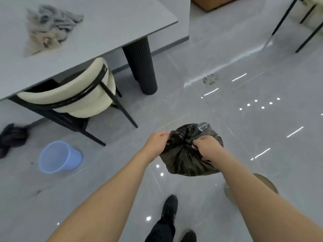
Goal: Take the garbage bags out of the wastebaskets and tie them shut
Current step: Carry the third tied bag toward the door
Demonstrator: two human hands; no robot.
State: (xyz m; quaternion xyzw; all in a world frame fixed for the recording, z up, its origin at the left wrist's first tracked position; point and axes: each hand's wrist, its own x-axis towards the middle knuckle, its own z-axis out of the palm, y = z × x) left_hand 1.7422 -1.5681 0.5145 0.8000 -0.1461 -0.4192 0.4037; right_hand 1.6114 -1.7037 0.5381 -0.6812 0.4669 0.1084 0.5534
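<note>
Standing beside the grey table (104,32), a blue wastebasket (59,157) lies tipped on the floor, bagless. One black garbage bag (185,159) hangs in mid-air, its neck gathered into a knot. Left hand (158,141) and right hand (206,145) each pinch a bag end, apparently tightening. Other wastebaskets: none visible.

You have bright, even light from overhead. The glossy grey tiled floor (244,119) throws back small white spots and streaks of glare, mostly at right. Shadows are soft and faint. Motion blur smears the crumpled grey and beige cloths (50,28) on the pale grey surface (108,32). Straight lines bow towards the edges, wide-angle distortion.
</note>
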